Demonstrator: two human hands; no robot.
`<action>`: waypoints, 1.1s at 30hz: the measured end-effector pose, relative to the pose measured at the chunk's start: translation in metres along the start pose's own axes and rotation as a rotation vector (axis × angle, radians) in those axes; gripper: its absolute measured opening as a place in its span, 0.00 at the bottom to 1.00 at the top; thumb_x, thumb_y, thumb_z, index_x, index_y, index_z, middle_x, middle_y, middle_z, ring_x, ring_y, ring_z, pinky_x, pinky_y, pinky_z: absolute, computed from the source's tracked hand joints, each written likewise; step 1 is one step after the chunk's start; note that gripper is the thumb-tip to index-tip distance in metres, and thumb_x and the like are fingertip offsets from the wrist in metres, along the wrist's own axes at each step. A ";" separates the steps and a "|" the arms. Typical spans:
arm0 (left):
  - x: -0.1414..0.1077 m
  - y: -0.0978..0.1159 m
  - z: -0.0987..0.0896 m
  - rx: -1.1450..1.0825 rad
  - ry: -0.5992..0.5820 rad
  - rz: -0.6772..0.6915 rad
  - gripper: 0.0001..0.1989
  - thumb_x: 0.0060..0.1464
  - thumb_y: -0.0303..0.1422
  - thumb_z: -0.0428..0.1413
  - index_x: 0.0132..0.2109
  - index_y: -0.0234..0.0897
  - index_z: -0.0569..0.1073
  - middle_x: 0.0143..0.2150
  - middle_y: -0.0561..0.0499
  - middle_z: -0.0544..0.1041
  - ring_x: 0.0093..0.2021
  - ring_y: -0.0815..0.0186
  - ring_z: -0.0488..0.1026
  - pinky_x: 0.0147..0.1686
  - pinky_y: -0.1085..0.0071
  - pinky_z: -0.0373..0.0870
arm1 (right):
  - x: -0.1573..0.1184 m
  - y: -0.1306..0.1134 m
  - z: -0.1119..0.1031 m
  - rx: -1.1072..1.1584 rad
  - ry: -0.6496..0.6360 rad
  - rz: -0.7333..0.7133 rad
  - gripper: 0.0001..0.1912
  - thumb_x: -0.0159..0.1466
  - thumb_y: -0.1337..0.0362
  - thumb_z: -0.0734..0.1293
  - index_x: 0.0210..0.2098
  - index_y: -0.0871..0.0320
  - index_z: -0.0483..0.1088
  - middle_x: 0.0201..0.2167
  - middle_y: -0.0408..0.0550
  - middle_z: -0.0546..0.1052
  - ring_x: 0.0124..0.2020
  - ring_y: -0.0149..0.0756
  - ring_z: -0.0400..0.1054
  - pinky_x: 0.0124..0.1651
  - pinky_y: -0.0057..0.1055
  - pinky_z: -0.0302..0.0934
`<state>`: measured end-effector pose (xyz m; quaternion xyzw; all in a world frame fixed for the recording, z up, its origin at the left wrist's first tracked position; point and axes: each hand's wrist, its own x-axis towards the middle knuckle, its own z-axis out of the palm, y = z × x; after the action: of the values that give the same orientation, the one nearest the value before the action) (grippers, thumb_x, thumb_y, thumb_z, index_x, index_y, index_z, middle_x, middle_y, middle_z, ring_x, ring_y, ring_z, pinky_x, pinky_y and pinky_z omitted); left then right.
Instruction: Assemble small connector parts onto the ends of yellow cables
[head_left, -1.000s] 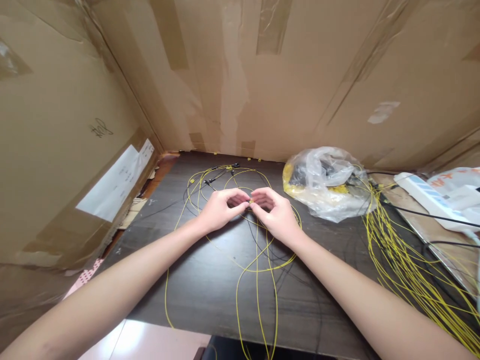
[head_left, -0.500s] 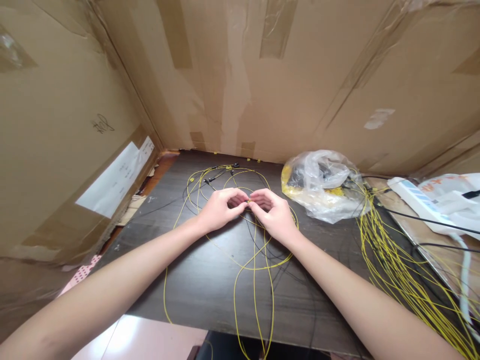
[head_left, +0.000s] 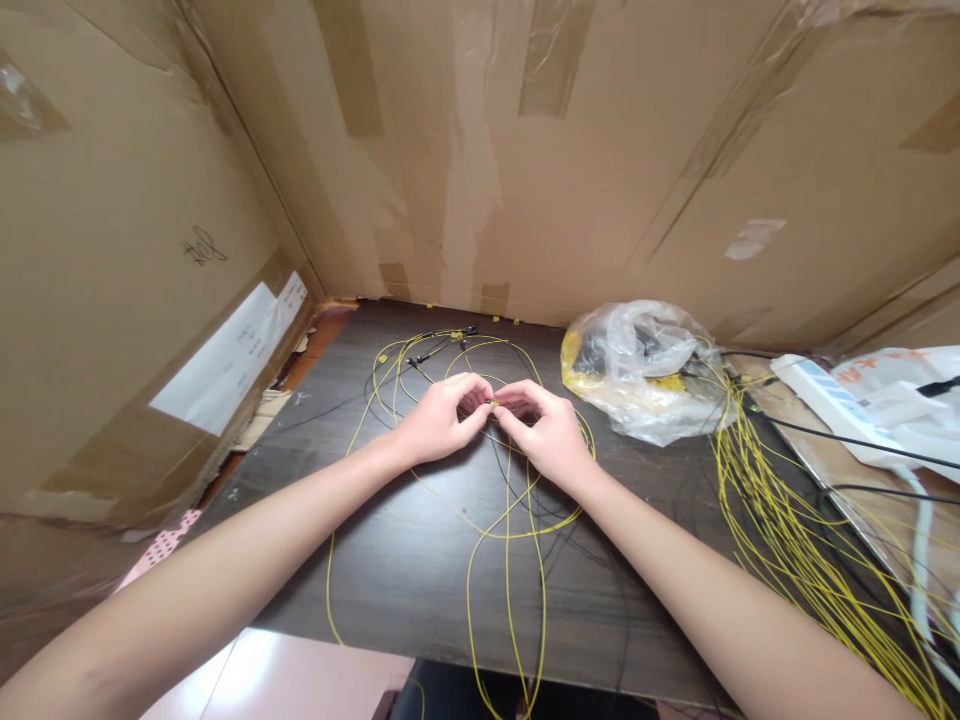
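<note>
My left hand [head_left: 444, 422] and my right hand [head_left: 553, 432] meet fingertip to fingertip over the middle of the dark table. Both pinch a small black and yellow cable piece [head_left: 492, 403], mostly covered by the fingers; its exact kind is too small to make out. Loops of thin yellow cable [head_left: 471, 580] spread beneath and around the hands and hang over the front edge, with a darker cable among them. Beyond my left hand, several black cable ends [head_left: 424, 358] lie on the tabletop.
A clear plastic bag [head_left: 652, 385] with dark and yellow contents sits right of my right hand. A bundle of yellow cables [head_left: 780, 530] trails from it toward the front. Farther right is a white power strip [head_left: 832, 410]. Cardboard walls [head_left: 465, 180] enclose the back and left.
The pinching fingertips have moved slightly left, and the dark part of the small piece shows more clearly between them. The loops and bag stay put.
</note>
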<state>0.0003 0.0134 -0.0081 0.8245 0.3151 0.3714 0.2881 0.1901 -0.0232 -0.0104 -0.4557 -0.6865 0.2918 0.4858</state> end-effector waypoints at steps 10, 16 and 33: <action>0.001 0.001 0.000 0.021 -0.006 0.009 0.05 0.63 0.30 0.54 0.44 0.36 0.73 0.40 0.49 0.77 0.37 0.66 0.75 0.39 0.67 0.74 | 0.001 0.004 -0.001 -0.202 0.003 -0.081 0.03 0.65 0.64 0.67 0.36 0.55 0.74 0.38 0.49 0.77 0.40 0.39 0.73 0.44 0.38 0.68; 0.001 0.001 0.000 -0.002 -0.004 -0.022 0.05 0.64 0.32 0.55 0.44 0.36 0.74 0.41 0.49 0.78 0.37 0.66 0.76 0.40 0.68 0.76 | 0.001 0.004 -0.001 -0.190 0.002 -0.079 0.06 0.68 0.63 0.65 0.35 0.56 0.74 0.38 0.49 0.76 0.40 0.39 0.72 0.45 0.37 0.67; 0.001 0.002 0.000 0.021 -0.027 0.008 0.04 0.65 0.31 0.55 0.44 0.36 0.73 0.42 0.48 0.78 0.39 0.65 0.76 0.42 0.67 0.75 | 0.003 0.001 -0.004 -0.291 -0.103 -0.073 0.13 0.73 0.61 0.59 0.32 0.55 0.69 0.36 0.49 0.76 0.40 0.41 0.69 0.46 0.39 0.62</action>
<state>0.0011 0.0132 -0.0060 0.8337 0.3118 0.3582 0.2819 0.1934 -0.0207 -0.0088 -0.4803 -0.7616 0.1942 0.3893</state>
